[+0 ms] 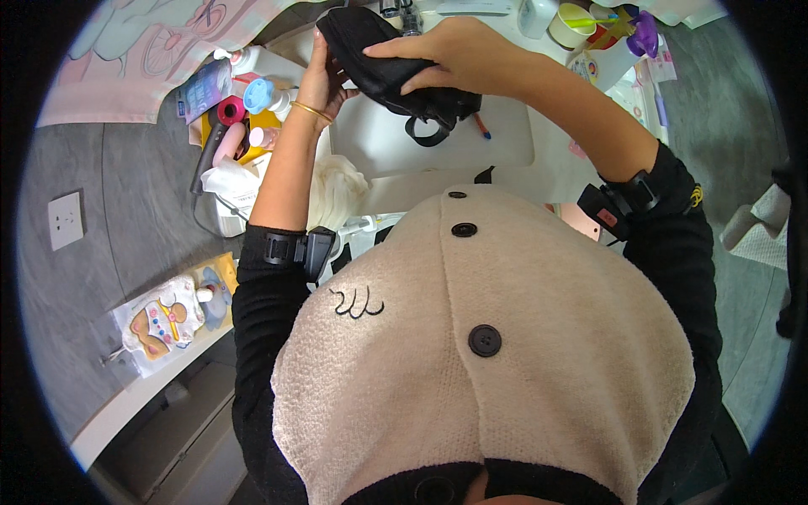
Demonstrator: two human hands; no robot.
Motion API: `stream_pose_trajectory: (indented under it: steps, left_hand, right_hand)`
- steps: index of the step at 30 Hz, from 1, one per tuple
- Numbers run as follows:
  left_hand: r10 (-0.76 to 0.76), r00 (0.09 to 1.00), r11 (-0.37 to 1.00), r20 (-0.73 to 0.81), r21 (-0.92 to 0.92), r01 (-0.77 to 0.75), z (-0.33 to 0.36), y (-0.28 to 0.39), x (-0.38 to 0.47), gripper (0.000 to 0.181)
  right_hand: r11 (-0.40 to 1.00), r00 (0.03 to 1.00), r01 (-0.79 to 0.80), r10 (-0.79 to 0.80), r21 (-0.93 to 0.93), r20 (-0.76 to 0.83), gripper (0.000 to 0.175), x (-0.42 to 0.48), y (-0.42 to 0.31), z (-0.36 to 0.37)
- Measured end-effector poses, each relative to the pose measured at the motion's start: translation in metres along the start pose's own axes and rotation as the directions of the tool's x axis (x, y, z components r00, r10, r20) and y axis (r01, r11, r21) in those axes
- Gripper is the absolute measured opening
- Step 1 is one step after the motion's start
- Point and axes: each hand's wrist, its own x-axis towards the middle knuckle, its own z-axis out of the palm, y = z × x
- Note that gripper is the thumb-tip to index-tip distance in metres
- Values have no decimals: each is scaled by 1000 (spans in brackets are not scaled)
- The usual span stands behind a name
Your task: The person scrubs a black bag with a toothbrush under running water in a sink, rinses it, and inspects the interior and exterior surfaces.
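Note:
A black fabric bag, like a pouch with a loop strap, is held tilted over a white washbasin. My left hand, with a gold bangle at the wrist, supports its left side. My right hand grips it from above on the right, thumb and fingers spread over the fabric. The strap loop hangs below the bag. A small orange and blue item shows in the basin just right of the strap. The fingertips behind the bag are partly hidden.
Left of the basin stand pump bottles, a hair dryer and a cream mesh bath puff. A faucet rises behind the bag. Cups and a bottle with a purple top crowd the right back. A wall socket is far left.

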Motion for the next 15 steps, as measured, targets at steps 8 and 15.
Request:
stream_pose_trajectory:
  steps: [8,15]
  left_hand:
    - [128,964,903,231,-429,-17,-12,0,0,61]
    - [35,999,930,37,-366,-20,-21,2,1,46]
  right_hand:
    - [984,988,153,-150,-86,42,53,18,-4,17]
    - [988,977,124,-138,92,164,67,25,-7,11]
